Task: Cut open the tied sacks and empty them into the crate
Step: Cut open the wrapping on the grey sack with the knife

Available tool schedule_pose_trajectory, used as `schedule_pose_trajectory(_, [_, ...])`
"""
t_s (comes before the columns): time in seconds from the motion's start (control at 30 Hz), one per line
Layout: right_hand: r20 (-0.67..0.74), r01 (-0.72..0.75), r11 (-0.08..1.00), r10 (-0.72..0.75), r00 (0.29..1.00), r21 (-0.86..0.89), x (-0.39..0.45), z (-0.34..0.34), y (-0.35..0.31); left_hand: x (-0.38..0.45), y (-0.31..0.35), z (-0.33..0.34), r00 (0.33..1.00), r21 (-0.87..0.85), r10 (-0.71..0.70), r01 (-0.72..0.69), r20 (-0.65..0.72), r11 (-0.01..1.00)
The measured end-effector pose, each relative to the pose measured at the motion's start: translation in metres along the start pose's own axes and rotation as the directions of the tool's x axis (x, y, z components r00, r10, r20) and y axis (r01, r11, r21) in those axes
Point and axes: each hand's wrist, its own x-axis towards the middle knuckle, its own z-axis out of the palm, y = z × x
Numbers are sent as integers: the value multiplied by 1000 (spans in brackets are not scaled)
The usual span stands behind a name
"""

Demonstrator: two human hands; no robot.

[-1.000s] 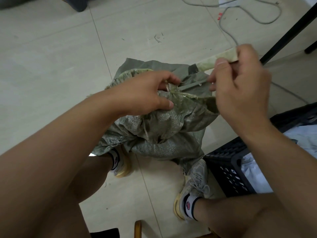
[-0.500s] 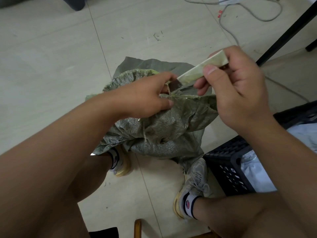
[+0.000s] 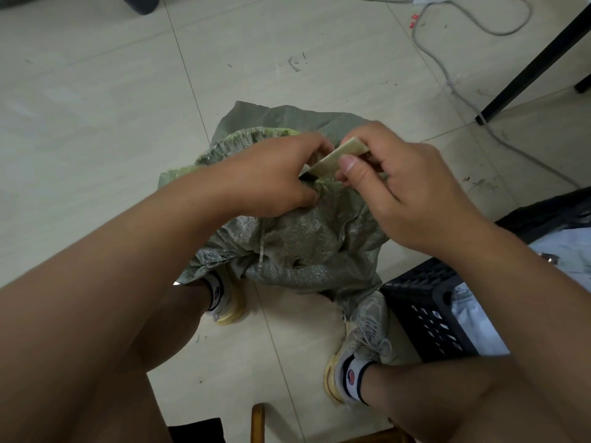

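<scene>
Down between the feet, the green woven sack (image 3: 297,238) is sitting on the floor tiles (image 3: 96,123), left hand (image 3: 271,177) bunching and gripping its gathered neck. Right hand (image 3: 406,193) is pinching the pale-handled cutter (image 3: 339,156), blade end pointing straight at those left fingertips. A slip here is risking a nicked finger. Black crate (image 3: 428,318) is waiting just right.

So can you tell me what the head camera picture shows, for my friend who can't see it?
A seated person's left hand grips the bunched neck of a green woven sack on the floor while the right hand holds a pale-handled knife against it. A black crate holding pale bags sits beside the right foot.
</scene>
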Motion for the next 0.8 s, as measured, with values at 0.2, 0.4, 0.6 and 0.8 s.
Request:
schedule_pose_trajectory(0.2, [-116,-16,999,21,993,41,1,-7,0,0,-2,0,1000,110,21,-19,-17,994])
schedule_pose_trajectory(0.4, [-7,-37,996,36,999,-84,0,2,-1,0,0,3,999,114,52,-50,-12,992])
schedule_pose_trajectory(0.6, [-111,-34,999,29,993,-40,0,-4,-2,2,-1,2,997,117,75,-73,-14,990])
schedule_pose_trajectory(0.8, [-70,-21,993,12,997,-120,1,-3,-2,2,-1,2,997,93,72,-72,1,993])
